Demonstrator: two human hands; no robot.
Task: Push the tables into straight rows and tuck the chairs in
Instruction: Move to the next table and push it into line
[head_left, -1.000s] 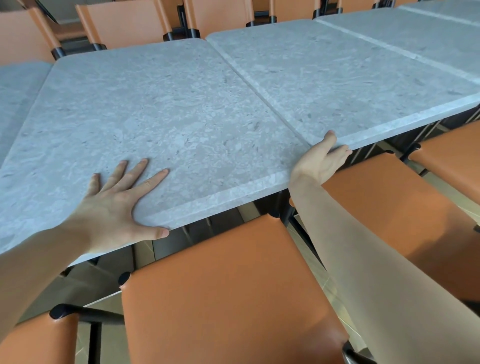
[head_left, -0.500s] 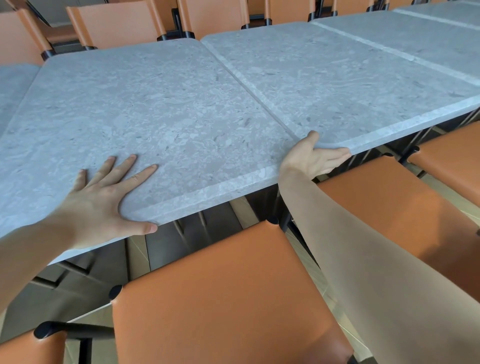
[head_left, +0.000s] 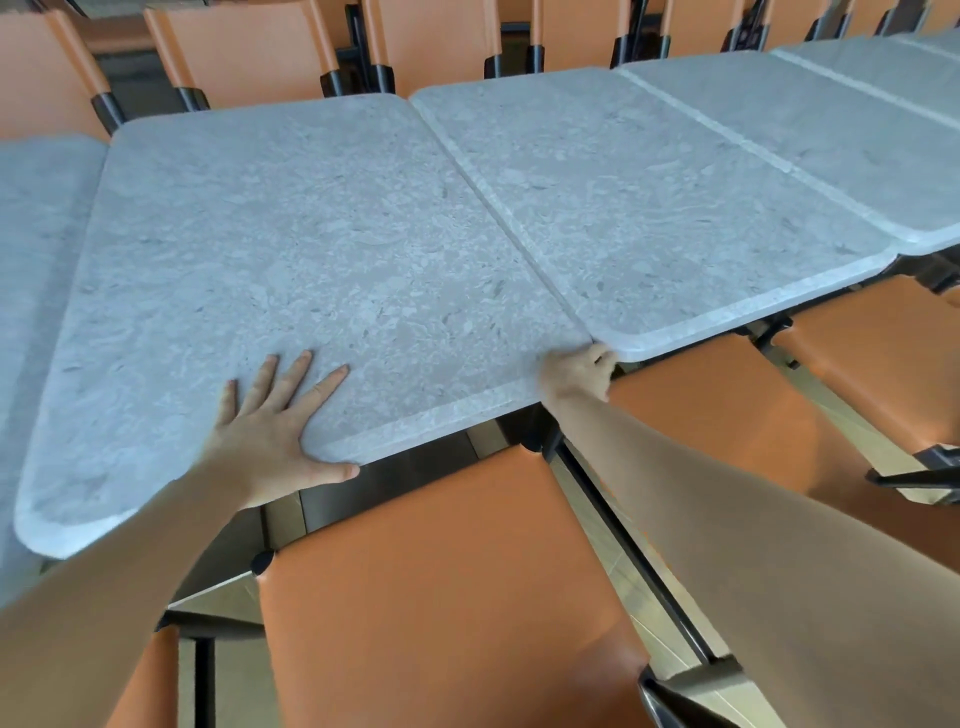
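A grey stone-look table (head_left: 311, 270) stands right in front of me, its right side flush against a second grey table (head_left: 675, 208). My left hand (head_left: 275, 431) lies flat on the near table's top by its front edge, fingers spread, thumb along the edge. At the near table's front right corner, where the two tables meet, my right hand (head_left: 579, 376) grips the edge with curled fingers. An orange chair (head_left: 441, 597) sits below me, its seat partly under the near table.
More grey tables continue the row to the right (head_left: 857, 130) and left (head_left: 31, 249). Orange chairs (head_left: 249, 52) line the far side. Another orange chair (head_left: 727, 415) stands under my right arm, one more at the right (head_left: 883, 353).
The view has risen and pulled back. My right hand slid along the front edge to the near table's corner and curled onto it. My left hand stays flat on top.
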